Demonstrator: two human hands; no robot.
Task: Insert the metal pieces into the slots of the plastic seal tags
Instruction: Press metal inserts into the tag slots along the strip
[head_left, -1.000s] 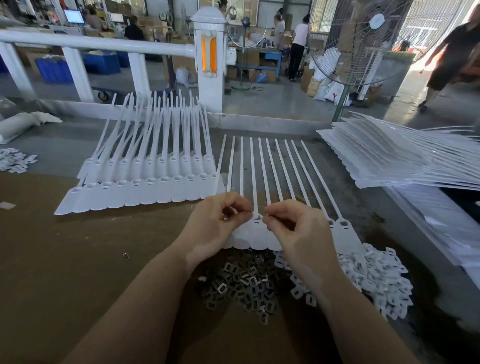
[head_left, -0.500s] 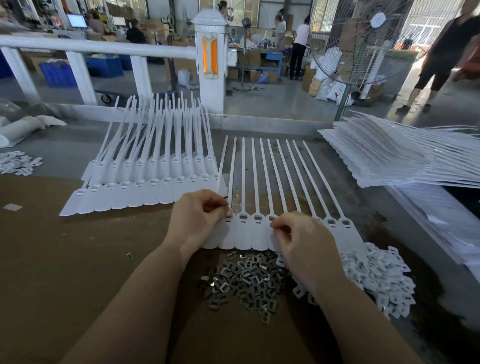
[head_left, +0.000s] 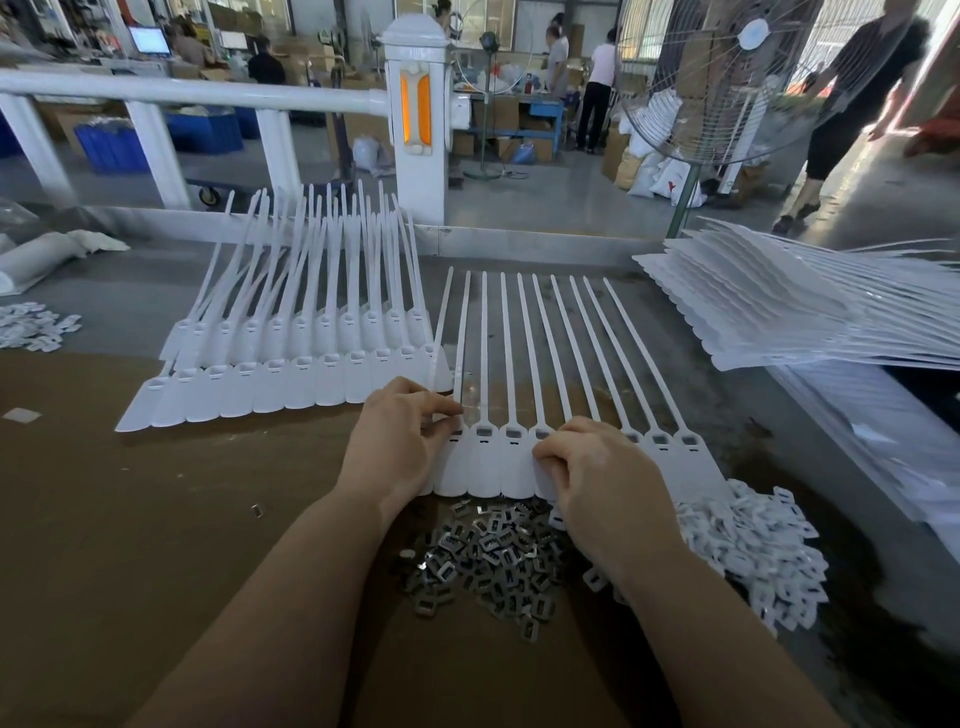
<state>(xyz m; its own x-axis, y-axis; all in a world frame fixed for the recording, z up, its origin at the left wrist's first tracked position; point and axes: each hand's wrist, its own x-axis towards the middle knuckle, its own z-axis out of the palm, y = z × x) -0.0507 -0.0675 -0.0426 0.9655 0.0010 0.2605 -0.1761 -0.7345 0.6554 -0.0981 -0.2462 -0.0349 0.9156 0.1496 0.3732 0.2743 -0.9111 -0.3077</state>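
Observation:
A joined strip of white plastic seal tags (head_left: 511, 460) lies flat before me, its long tails pointing away. My left hand (head_left: 400, 441) pinches at the slot of a tag at the strip's left end, fingers closed; anything held there is hidden. My right hand (head_left: 597, 467) presses curled fingers on a tag slot near the middle of the strip. A heap of small shiny metal pieces (head_left: 483, 561) lies just below the strip, between my forearms.
A second strip of tags (head_left: 291, 374) lies to the left. White plastic caps (head_left: 753, 551) are heaped at the right, with more at the far left (head_left: 31, 325). Stacked tag sheets (head_left: 789, 301) sit at the right. A white railing (head_left: 182, 93) and a fan (head_left: 717, 78) stand beyond.
Both hands dropped from above the strip onto it. The left hand moved to the strip's left end; the right hand settled over the middle tags.

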